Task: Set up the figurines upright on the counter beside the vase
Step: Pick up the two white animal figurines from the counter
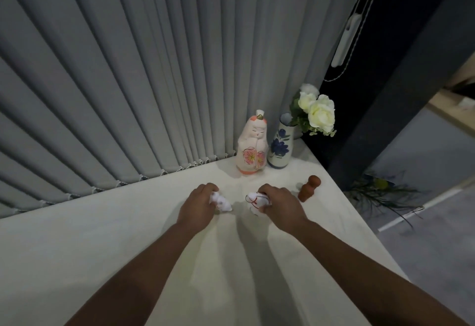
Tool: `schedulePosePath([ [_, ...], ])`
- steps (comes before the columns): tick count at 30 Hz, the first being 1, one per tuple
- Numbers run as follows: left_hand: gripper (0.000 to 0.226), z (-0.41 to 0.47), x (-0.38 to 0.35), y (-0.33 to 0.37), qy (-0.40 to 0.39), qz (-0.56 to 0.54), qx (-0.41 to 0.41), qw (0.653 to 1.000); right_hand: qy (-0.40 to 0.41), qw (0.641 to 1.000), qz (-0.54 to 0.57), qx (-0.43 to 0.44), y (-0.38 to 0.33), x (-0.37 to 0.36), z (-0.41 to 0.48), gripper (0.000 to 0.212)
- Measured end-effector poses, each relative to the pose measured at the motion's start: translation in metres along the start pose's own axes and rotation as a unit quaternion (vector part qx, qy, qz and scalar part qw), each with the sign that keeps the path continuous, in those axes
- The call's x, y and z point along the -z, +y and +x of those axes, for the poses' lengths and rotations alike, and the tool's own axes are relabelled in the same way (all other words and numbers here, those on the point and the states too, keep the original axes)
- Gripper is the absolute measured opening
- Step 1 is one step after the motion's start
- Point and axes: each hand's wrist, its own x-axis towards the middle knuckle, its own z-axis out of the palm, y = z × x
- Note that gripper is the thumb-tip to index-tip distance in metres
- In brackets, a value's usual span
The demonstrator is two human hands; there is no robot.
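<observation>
A blue-and-white vase [279, 146] with white flowers stands at the counter's far right corner. Just left of it a tall pink-and-white doll figurine [252, 147] stands upright. My left hand [199, 203] is closed on a small white figurine [223, 203] that touches the counter [128, 235]. My right hand [279, 203] is closed on another small white figurine with red cord markings [253, 202], tilted, at counter level. A brown wooden peg-shaped figurine [308, 187] lies tilted on the counter to the right of my right hand.
Grey vertical blinds [128, 81] hang along the counter's back edge. The counter's right edge drops off to a grey floor with a dark pillar [385, 107] and some greenery [380, 192] below.
</observation>
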Motion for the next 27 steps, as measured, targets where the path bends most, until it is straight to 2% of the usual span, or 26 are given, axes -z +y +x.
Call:
schedulePosePath([
  [11, 0.039, 0.047, -0.017, 0.014, -0.006, -0.003, -0.008, 1.0, -0.053, 0.998, -0.003, -0.021, 0.015, 0.018, 0.036, 0.021],
  [27, 0.041, 0.065, -0.021, 0.023, -0.028, 0.016, -0.007, 0.999, -0.065, 0.997, 0.004, -0.034, 0.022, 0.014, 0.051, 0.028],
])
